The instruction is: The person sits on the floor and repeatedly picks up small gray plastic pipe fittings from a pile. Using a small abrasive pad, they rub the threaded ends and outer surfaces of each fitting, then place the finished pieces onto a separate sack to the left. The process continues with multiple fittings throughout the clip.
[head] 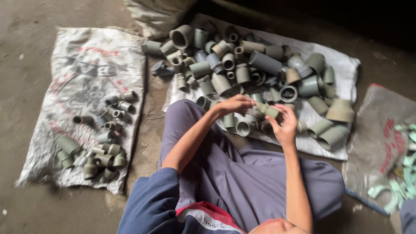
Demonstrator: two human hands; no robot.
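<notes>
Fittings (255, 69) heaped on the sack (342, 65) before my knees; my left hand (234, 104) and right hand (286, 123) both grip one grey fitting (266, 110) above the pile. Smaller pieces (102, 138) lie left.

Materials: matt plastic fittings on woven sacking

The pipe fittings (242, 71) are grey-green plastic, matt and dusty, as is the fitting (267, 110) held in both hands. The sacks (82, 65) beneath are coarse woven plastic cloth, creased and soiled. The floor (26, 26) is rough, dull concrete. The trousers (242, 173) are soft matt fabric.
</notes>
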